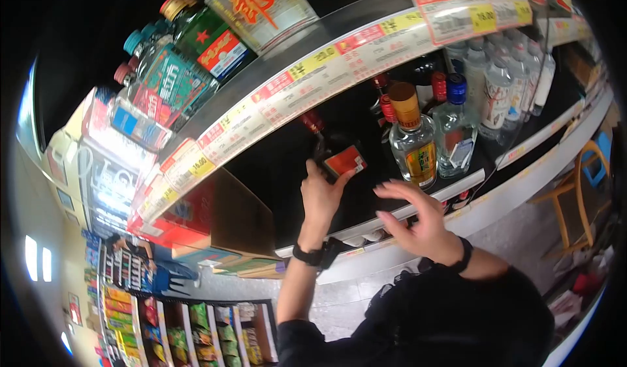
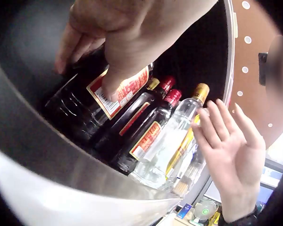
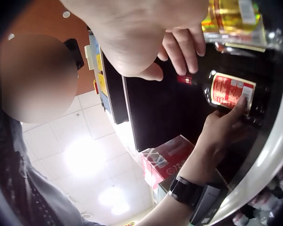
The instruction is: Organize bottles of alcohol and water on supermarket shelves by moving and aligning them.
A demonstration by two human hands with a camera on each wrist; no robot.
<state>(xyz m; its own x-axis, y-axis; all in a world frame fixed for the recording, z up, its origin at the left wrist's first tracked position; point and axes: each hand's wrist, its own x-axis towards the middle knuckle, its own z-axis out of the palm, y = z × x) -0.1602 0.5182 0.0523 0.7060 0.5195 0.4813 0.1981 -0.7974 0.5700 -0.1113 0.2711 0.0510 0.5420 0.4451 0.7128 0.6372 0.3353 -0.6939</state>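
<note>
Currently, the left hand (image 1: 320,194) is grasping a dark bottle (image 1: 345,160), its thumb pressing the red label. That bottle is sitting at the black shelf (image 1: 358,200), left of a gold-capped clear bottle (image 1: 415,151); whether it is touching the shelf, I cannot tell. The right hand (image 1: 423,226) is holding nothing, its grip released, fingers extending near the gold-capped clear bottle. A blue-capped bottle (image 1: 455,135) is standing just beside that one.

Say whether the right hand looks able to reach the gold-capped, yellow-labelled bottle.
Likely yes: the right hand is empty, close to the gold-capped bottle, and nothing visible stands between them.
</note>
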